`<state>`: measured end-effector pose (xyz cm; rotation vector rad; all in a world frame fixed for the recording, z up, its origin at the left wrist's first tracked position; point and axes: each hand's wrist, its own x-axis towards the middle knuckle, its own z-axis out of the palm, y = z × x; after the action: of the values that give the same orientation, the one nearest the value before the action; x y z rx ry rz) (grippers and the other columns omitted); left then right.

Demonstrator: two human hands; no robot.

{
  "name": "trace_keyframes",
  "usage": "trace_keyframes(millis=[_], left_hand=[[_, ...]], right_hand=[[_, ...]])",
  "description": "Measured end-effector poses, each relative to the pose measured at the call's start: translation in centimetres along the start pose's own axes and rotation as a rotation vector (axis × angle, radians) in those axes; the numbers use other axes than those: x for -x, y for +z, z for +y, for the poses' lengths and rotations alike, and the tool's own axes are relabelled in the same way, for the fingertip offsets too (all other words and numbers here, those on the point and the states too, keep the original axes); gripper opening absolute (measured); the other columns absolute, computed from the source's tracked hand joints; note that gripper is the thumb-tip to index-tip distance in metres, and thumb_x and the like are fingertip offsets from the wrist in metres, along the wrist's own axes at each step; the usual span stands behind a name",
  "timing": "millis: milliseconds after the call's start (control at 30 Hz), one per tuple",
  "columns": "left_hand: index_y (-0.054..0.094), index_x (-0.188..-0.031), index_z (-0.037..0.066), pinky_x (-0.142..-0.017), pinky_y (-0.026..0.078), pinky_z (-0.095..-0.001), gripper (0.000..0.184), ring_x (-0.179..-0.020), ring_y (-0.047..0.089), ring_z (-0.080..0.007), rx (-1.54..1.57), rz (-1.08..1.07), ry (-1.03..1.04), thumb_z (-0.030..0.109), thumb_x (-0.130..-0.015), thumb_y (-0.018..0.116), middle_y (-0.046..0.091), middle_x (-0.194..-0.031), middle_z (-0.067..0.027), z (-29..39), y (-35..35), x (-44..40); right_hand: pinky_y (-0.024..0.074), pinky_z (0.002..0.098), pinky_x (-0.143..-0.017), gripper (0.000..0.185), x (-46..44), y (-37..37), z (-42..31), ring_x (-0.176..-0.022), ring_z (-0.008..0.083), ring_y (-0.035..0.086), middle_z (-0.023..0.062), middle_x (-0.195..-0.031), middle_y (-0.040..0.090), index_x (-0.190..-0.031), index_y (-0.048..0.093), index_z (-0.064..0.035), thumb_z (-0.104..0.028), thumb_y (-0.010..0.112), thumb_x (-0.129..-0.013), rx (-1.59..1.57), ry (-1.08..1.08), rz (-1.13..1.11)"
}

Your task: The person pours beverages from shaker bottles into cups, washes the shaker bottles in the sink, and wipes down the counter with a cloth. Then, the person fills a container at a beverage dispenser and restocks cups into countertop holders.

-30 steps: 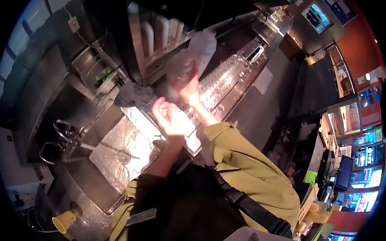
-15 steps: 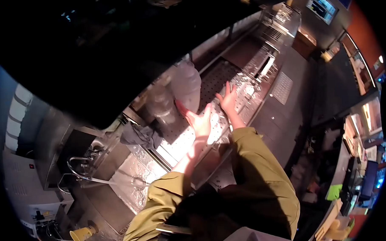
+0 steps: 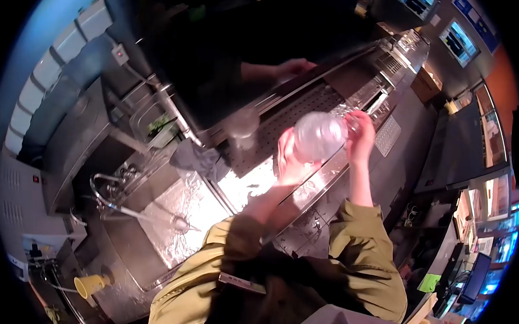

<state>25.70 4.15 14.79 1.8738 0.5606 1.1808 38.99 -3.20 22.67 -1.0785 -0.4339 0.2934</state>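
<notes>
Between my two hands is a translucent, rounded plastic container [image 3: 318, 136], blurred by motion, above the front edge of the perforated metal counter [image 3: 281, 120]. My left hand [image 3: 294, 163] is closed against its near left side, thumb and fingers around it. My right hand [image 3: 360, 137] grips its right end with curled fingers. What is inside the container cannot be made out. Farther left on the counter stands another clear plastic container [image 3: 241, 127]. A dark grey cloth [image 3: 193, 158] lies bunched by the counter's left end.
At left is a steel sink [image 3: 131, 243] with a curved faucet [image 3: 100, 190] and a spray head [image 3: 180, 223]. A yellow cup [image 3: 89, 286] sits at lower left. Behind the cloth is a clear tub [image 3: 155, 128] with something green inside. A dark glossy panel overhangs the counter.
Both hands, open and reaching over the counter before, have closed on the larger clear container. It has come off the counter toward the front right. The view has shifted.
</notes>
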Motion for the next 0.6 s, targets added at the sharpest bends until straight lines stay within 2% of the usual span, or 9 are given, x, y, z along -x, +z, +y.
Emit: trace_keyframes(millis=[100, 167, 200, 267, 333, 400, 433, 467, 600], left_hand=[[0.032, -0.122, 0.000, -0.090, 0.037, -0.0409, 0.097, -0.107, 0.045, -0.0320, 0.440, 0.043, 0.068, 0.030, -0.046, 0.084, 0.042, -0.117, -0.0182, 0.6, -6.5, 5.9], [0.027, -0.124, -0.002, -0.085, 0.039, -0.0414, 0.098, -0.101, 0.047, -0.0315, 0.035, 0.072, 0.080, 0.029, -0.049, 0.082, 0.044, -0.112, -0.0177, -0.2, -13.5, 10.3], [0.025, -0.124, -0.002, -0.082, 0.040, -0.0416, 0.099, -0.099, 0.049, -0.0313, -0.153, 0.095, 0.051, 0.028, -0.050, 0.082, 0.046, -0.109, -0.0174, -0.6, -16.9, 12.3], [0.024, -0.124, -0.002, -0.076, 0.041, -0.0423, 0.095, -0.092, 0.051, -0.0320, -0.177, 0.290, -0.035, 0.025, -0.051, 0.080, 0.048, -0.105, -0.0171, -0.5, -23.5, 13.6], [0.026, -0.120, -0.001, -0.073, 0.041, -0.0423, 0.090, -0.088, 0.051, -0.0335, -0.412, 0.287, -0.084, 0.020, -0.050, 0.078, 0.049, -0.099, -0.0176, -3.7, -28.4, 15.6], [0.030, -0.116, 0.000, -0.070, 0.041, -0.0423, 0.082, -0.085, 0.051, -0.0345, -0.562, 0.261, -0.087, 0.016, -0.049, 0.075, 0.050, -0.095, -0.0180, -5.0, -33.3, 17.0], [0.033, -0.113, 0.000, -0.069, 0.041, -0.0424, 0.077, -0.084, 0.051, -0.0347, -0.600, 0.240, -0.066, 0.015, -0.049, 0.074, 0.050, -0.093, -0.0182, -5.1, -35.4, 17.5], [0.036, -0.109, 0.000, -0.067, 0.041, -0.0425, 0.072, -0.082, 0.050, -0.0349, -0.630, 0.214, -0.040, 0.014, -0.049, 0.073, 0.050, -0.091, -0.0184, -5.3, -37.2, 17.7], [0.047, -0.095, 0.000, -0.067, 0.043, -0.0390, 0.053, -0.081, 0.054, -0.0315, -0.391, 0.134, -0.446, 0.014, -0.050, 0.072, 0.053, -0.089, -0.0166, -4.2, -41.2, 17.0]], right_hand=[[0.0456, 0.0301, -0.071, 0.020, 5.6, 0.8, -0.5, -0.076, 0.0204, 0.056, 0.0110, -0.082, 0.056, -0.091, 0.053, 0.0030, -0.014, 0.048, -0.083, 0.008, 0.108, -0.241], [0.0468, 0.0286, -0.070, 0.014, 9.6, 4.4, 2.6, -0.076, 0.0175, 0.057, 0.0106, -0.083, 0.057, -0.090, 0.055, 0.0037, -0.008, 0.052, -0.083, 0.271, 0.153, -0.381], [0.0468, 0.0268, -0.070, 0.021, 11.8, 8.0, 2.9, -0.079, 0.0148, 0.056, 0.0105, -0.089, 0.058, -0.100, 0.055, 0.0036, -0.005, 0.054, -0.081, 0.353, 0.099, -0.656], [0.0459, 0.0254, -0.071, 0.032, 15.7, 15.2, 3.1, -0.078, 0.0125, 0.056, 0.0098, -0.097, 0.056, -0.106, 0.054, 0.0027, -0.011, 0.059, -0.078, 0.271, 0.154, -0.919], [0.0450, 0.0269, -0.074, 0.041, 17.8, 20.0, 4.9, -0.080, 0.0146, 0.056, 0.0113, -0.103, 0.054, -0.109, 0.054, 0.0026, -0.017, 0.064, -0.074, 0.213, 0.366, -1.289], [0.0444, 0.0292, -0.075, 0.049, 20.6, 24.1, 8.0, -0.083, 0.0181, 0.055, 0.0121, -0.103, 0.054, -0.107, 0.055, 0.0027, -0.024, 0.069, -0.068, 0.481, -0.025, -1.490], [0.0445, 0.0306, -0.076, 0.050, 21.9, 25.3, 9.5, -0.085, 0.0219, 0.055, 0.0125, -0.099, 0.054, -0.104, 0.055, 0.0024, -0.027, 0.071, -0.066, 0.472, 0.070, -1.536], [0.0453, 0.0318, -0.075, 0.048, 23.2, 26.4, 10.2, -0.086, 0.0249, 0.056, 0.0125, -0.097, 0.054, -0.100, 0.055, 0.0019, -0.027, 0.071, -0.065, 0.518, -0.083, -1.553], [0.0483, 0.0359, -0.066, 0.048, 28.4, 28.0, 12.3, -0.083, 0.0306, 0.056, 0.0114, -0.098, 0.050, -0.102, 0.051, -0.0027, -0.031, 0.069, -0.068, 0.781, -0.361, -1.597]])
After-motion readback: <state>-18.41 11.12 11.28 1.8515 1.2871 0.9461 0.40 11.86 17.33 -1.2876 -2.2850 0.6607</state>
